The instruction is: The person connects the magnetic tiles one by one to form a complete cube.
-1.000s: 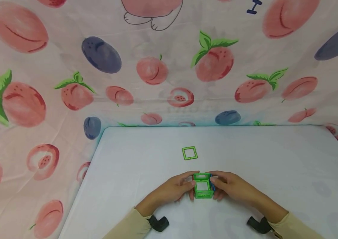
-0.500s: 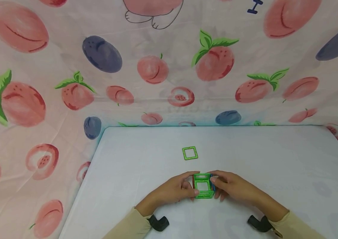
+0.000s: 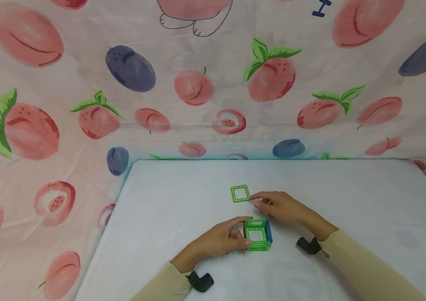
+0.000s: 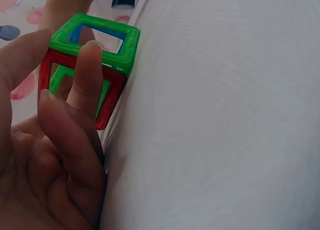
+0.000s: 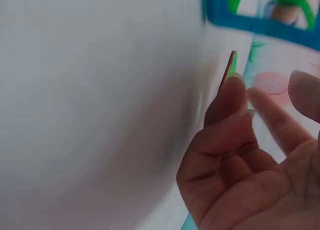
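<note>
A cube built of square magnetic tiles (image 3: 259, 246) stands near the table's front, with green sides, a red left side and a blue right side. My left hand (image 3: 220, 239) grips it from the left, thumb at the near left corner and index finger along the far edge. In the left wrist view, fingers lie against the cube's red side (image 4: 116, 84). Farther back, a green square magnetic tile (image 3: 241, 200) lies flat. My right hand (image 3: 282, 207) reaches over to it, index fingertip right at its right edge and thumb apart. A blue side (image 5: 260, 27) appears in the right wrist view.
The white table (image 3: 348, 200) spreads wide to both sides of the hands. Behind it and along its left hangs a fruit-printed cloth (image 3: 197, 50). A black wrist mount (image 3: 200, 281) sits at the left sleeve and another black mount (image 3: 308, 246) at the right.
My right hand has left the cube's right side and moved away from me to the loose green tile. My left hand stays on the cube, its thumb lower than a second ago.
</note>
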Demonstrator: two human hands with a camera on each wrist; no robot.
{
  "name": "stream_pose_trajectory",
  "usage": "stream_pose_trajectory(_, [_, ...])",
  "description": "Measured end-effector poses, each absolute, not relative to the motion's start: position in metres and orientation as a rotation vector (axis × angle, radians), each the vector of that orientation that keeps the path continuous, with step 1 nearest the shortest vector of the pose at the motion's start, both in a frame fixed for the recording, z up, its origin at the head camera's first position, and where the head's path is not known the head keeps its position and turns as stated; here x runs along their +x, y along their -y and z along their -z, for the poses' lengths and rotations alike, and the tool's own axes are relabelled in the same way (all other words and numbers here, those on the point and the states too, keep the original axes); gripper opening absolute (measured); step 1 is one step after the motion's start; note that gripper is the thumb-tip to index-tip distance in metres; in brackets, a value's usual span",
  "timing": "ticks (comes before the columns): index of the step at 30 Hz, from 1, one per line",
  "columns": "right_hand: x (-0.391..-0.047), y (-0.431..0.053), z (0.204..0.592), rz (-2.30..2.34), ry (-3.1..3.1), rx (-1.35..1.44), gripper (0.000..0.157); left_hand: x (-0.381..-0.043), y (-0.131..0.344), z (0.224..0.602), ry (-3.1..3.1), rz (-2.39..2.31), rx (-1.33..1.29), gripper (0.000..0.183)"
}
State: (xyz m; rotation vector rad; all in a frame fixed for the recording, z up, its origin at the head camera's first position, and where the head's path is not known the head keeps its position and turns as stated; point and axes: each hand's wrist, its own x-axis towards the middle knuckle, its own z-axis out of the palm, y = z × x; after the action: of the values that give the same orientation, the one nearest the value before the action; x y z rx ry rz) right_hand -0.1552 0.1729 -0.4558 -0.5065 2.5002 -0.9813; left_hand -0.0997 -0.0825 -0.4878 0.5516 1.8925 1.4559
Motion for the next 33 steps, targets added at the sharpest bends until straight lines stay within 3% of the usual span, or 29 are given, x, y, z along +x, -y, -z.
stream_pose_trajectory(12, [-0.191,-0.148,0.466,0.841,-2.539,-0.656,0.023,-0.098,0.084,0.489,-1.888,-1.450,0.568,0.060])
stream_pose_trajectory(18, [-0.188,-0.147,0.463,0.721,-2.623,-0.576,0.016,-0.098,0.086,0.489,-1.881,-1.457,0.568,0.059])
stream_pose_trajectory(33, [-0.162,-0.184,0.444,0.744,-2.618,-0.586,0.021,-0.098,0.085,0.488,-1.879,-1.454,0.561,0.063])
